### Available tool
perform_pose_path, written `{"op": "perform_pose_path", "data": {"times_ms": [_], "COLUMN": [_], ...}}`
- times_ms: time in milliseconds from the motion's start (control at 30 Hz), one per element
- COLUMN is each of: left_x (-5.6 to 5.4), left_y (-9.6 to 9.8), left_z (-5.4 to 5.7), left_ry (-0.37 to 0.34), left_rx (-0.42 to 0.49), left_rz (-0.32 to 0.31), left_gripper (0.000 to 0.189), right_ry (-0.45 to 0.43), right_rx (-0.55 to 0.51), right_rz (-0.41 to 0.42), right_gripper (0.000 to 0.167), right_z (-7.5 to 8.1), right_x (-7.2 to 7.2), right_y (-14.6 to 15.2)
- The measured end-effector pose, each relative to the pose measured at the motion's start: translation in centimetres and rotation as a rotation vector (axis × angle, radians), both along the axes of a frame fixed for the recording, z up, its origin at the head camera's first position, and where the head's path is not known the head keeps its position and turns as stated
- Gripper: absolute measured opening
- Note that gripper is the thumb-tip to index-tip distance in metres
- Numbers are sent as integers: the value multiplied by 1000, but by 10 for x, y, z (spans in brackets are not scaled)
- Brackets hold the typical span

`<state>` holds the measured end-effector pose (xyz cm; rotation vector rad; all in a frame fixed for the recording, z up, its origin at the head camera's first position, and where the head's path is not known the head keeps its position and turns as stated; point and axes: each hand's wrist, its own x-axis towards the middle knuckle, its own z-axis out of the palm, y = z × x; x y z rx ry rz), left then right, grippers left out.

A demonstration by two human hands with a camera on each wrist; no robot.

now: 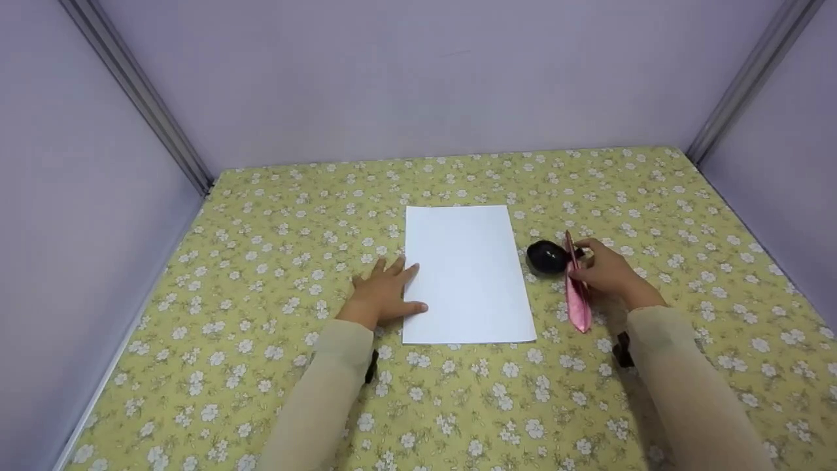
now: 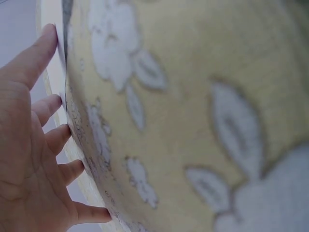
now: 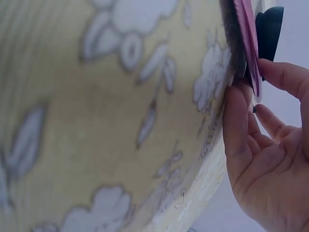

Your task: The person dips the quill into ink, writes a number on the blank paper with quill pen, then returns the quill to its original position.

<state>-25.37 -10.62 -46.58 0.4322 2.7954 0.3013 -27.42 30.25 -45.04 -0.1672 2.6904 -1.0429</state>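
Note:
A white sheet of paper point(image 1: 467, 275) lies flat on the flowered cloth. My left hand point(image 1: 382, 293) rests at its left edge, fingers spread, with the thumb and a fingertip on the paper. In the left wrist view, the spread fingers point(image 2: 58, 140) reach to the cloth and the sheet's edge. To the right of the paper, my right hand point(image 1: 608, 269) pinches a shiny pink flat piece point(image 1: 578, 301), held on edge. Just left of it sits a black, round, bowl-shaped thing point(image 1: 548, 257); a dark end of it shows past the pink piece. In the right wrist view, the thumb and fingers point(image 3: 236, 121) close around the pink piece point(image 3: 247, 38).
The yellow cloth point(image 1: 261, 327) with white flowers covers the table. Pale walls point(image 1: 418, 78) stand behind and at both sides, with metal posts point(image 1: 140, 91) in the back corners. Dark bands point(image 1: 622, 350) show at the wrists.

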Motion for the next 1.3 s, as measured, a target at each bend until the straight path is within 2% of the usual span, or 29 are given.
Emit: {"op": "perform_pose_path", "data": {"times_ms": [333, 667, 1000, 1300], "left_x": [0, 2, 1, 1], "left_y": [2, 1, 1, 1], "left_z": [0, 2, 4, 3], "left_ry": [-10, -6, -11, -8], "left_rx": [-23, -31, -41, -32], "left_rz": [5, -9, -17, -17], "left_gripper": [87, 86, 85, 85], "right_ry": [12, -41, -45, 19], "right_rx": [-15, -173, -237, -263], "right_rz": [-4, -26, -7, -14], "right_gripper": [63, 63, 50, 41], "right_z": [-2, 6, 4, 6], "right_x": [1, 6, 8, 12], "right_y": [0, 1, 5, 4]}}
